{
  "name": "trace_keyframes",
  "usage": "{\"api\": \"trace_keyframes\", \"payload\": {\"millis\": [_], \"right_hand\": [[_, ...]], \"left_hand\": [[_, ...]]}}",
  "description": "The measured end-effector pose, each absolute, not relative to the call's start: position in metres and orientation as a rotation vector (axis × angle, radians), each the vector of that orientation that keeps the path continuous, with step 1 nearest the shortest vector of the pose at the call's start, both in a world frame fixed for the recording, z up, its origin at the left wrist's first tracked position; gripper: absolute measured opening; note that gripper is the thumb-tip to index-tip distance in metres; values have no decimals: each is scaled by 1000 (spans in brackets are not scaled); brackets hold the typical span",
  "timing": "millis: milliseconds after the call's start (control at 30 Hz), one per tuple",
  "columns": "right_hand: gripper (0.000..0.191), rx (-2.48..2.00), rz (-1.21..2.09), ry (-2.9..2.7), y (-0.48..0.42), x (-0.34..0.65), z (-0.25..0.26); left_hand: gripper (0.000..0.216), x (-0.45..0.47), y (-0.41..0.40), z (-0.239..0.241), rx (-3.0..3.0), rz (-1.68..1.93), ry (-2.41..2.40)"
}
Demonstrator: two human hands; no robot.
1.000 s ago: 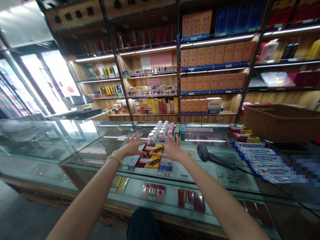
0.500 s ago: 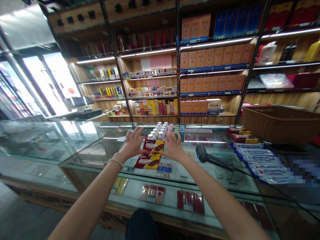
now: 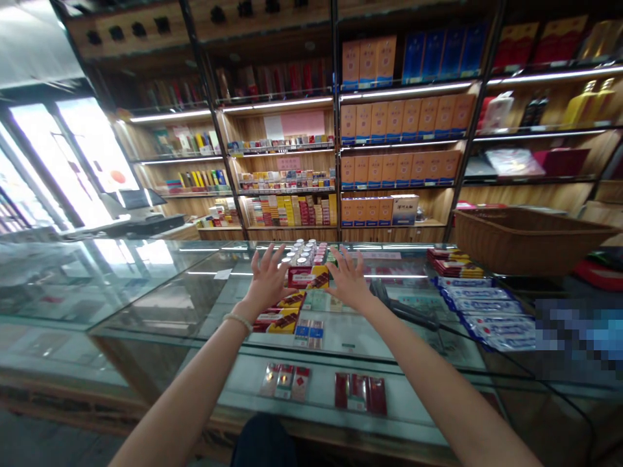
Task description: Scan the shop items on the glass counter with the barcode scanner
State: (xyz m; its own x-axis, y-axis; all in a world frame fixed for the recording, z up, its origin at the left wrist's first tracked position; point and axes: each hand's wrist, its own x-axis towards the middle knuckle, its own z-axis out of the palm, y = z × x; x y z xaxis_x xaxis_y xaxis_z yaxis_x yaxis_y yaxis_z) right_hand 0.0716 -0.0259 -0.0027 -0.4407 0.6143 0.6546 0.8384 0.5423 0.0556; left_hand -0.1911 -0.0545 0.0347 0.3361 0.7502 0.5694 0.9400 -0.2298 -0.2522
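My left hand (image 3: 265,280) and my right hand (image 3: 349,280) press a red and yellow box (image 3: 308,277) between their palms, fingers spread, a little above the glass counter (image 3: 146,285). Two more red and yellow boxes (image 3: 278,318) lie on the glass just below and left of the held one. A cluster of small white-capped bottles (image 3: 302,251) stands right behind the hands.
A black barcode scanner (image 3: 406,312) lies right of my right wrist. Blue packets (image 3: 487,305) and a stack of red cartons (image 3: 452,263) lie further right, before a wicker basket (image 3: 525,240). Shelves of boxed goods (image 3: 399,162) fill the back wall.
The top red and yellow box has come up off the pile between my two hands and moved away from me toward the bottles. The view has shifted slightly right.
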Motion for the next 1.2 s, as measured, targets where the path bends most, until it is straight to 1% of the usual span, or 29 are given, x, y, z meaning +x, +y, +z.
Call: {"api": "trace_keyframes", "payload": {"millis": [233,467,600,833,1200], "right_hand": [[61,-1227,-560,-2147,-26,108,11],[66,-1303,-578,-2090,-25,149,17],[63,-1340,-605,-2068,-22,173,16],[62,-1385,-670,-2040,-12,211,13],[56,-1420,-739,-2039,7,244,10]], "left_hand": [[64,-156,-47,40,-2044,-498,-1448],[69,-115,-38,44,-2047,-560,-1387],[70,-93,-28,42,-2088,-606,-1379],[68,-57,-6,35,-2087,-676,-1304],[63,-12,24,23,-2105,-724,-1330]]}}
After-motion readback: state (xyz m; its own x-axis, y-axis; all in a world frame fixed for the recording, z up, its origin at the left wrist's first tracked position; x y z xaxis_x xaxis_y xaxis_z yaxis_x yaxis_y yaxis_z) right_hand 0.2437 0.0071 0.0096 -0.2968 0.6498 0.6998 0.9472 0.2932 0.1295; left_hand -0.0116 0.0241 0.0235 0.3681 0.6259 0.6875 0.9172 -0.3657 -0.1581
